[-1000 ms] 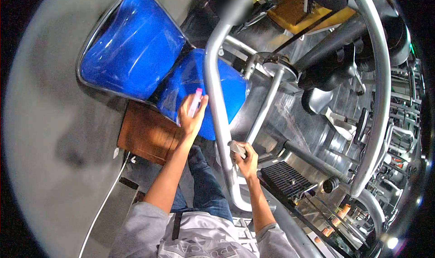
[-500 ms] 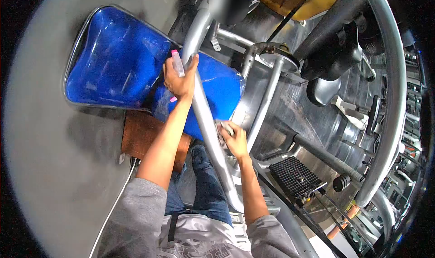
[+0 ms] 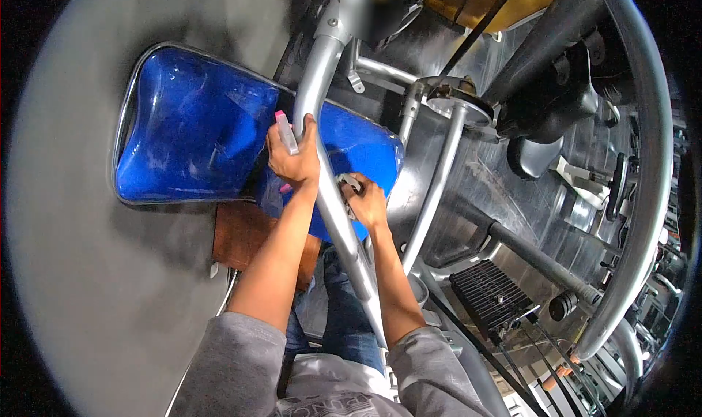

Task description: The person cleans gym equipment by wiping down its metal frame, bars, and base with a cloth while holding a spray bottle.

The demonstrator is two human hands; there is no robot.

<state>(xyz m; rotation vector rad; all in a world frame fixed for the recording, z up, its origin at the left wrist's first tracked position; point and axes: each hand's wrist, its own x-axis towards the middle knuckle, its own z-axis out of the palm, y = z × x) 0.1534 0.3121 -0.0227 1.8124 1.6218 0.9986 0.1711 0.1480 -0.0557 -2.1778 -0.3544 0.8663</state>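
Note:
My left hand [image 3: 294,159] is closed around a pale spray bottle [image 3: 288,136] with pink parts, mostly hidden by the palm. Its thumb lies against a thick silver tube [image 3: 334,199] that slants down toward me. On the other side of the tube, lower down, my right hand [image 3: 368,203] grips a greyish crumpled cloth [image 3: 346,186] pressed to the metal. Behind both hands are a blue padded seat [image 3: 358,143] and a larger blue backrest [image 3: 197,124], which look covered in clear plastic.
A brown box [image 3: 245,234] is below the seat, with a white cable [image 3: 228,289] beside it on the grey floor [image 3: 80,197]. To the right are a large curved silver bar [image 3: 654,161], a ridged black pedal plate [image 3: 493,294] and a round pivot disc [image 3: 461,108].
My right hand has slid the cloth up along the tube, closer to my left hand. The view has shifted, so the machine appears lower and farther right. My left hand keeps its hold.

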